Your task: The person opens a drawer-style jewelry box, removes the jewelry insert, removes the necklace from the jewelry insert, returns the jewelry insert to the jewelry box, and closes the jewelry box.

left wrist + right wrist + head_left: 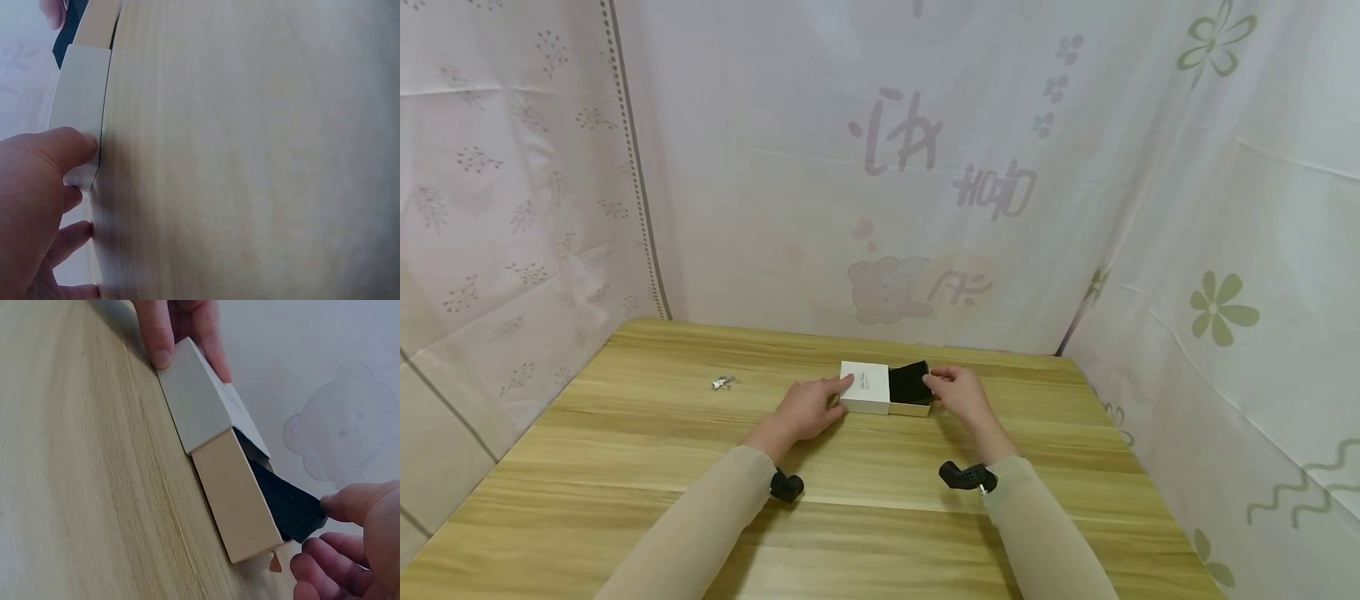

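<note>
A small white box sleeve (865, 397) with dark lettering lies on the table, gripped at its left end by my left hand (803, 410), thumb on the near side. Out of its right end sticks a cream inner drawer (234, 500), partly pulled out. My right hand (961, 392) pinches the outer edge of a black pad (290, 503) between thumb and fingers. The pad is tilted, its right edge raised above the drawer's rim while its other end stays inside. A little brown pull tab (275, 562) hangs at the drawer's end, under the right fingers. What lies beneath the pad is hidden.
To the left of the box, a small silvery trinket (724, 382) lies on the wooden table (865, 533). Printed curtains (760, 208) hang behind the table and along both sides. Each wrist wears a black camera mount.
</note>
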The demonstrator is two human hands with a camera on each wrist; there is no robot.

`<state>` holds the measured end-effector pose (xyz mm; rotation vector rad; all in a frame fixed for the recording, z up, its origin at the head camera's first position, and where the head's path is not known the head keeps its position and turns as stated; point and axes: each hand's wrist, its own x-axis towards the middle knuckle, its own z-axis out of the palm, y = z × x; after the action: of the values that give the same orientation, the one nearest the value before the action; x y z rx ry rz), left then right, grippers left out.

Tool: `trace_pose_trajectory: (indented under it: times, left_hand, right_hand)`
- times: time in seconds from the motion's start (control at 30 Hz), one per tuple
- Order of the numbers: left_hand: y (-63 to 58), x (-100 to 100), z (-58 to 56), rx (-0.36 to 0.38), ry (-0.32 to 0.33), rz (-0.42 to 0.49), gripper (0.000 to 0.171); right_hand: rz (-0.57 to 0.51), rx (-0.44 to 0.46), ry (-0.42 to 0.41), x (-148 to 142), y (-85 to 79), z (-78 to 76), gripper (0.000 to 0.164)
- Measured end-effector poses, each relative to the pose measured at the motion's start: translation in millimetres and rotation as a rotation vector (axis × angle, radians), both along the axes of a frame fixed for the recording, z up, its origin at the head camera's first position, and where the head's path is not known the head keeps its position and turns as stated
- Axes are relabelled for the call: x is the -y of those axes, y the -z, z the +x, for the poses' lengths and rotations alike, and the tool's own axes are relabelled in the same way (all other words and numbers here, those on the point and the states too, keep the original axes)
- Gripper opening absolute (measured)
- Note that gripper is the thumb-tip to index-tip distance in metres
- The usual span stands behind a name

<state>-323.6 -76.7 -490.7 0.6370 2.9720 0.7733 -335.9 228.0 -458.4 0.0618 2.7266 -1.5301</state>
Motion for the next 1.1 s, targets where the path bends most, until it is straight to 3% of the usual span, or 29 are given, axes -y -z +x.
trace_pose_trajectory:
  times: [0.37, 0.93, 1.1]
  left_hand:
    - [0.1, 1.7, 0.2, -0.011, 0.001, 0.005, 0.062]
    - [1.6, 0.2, -0.7, -0.004, -0.01, -0.004, 0.062]
    - [2.7, 0.2, -0.9, -0.008, -0.004, -0.006, 0.062]
  right_hand:
    - [0.101, -0.087, -0.015, -5.7, 0.0, 1.7, 0.031]
    - [0.2, -0.111, -0.05, 0.4, 5.2, 2.3, 0.034]
    - [0.277, -0.106, -0.068, 2.7, 5.7, 4.8, 0.029]
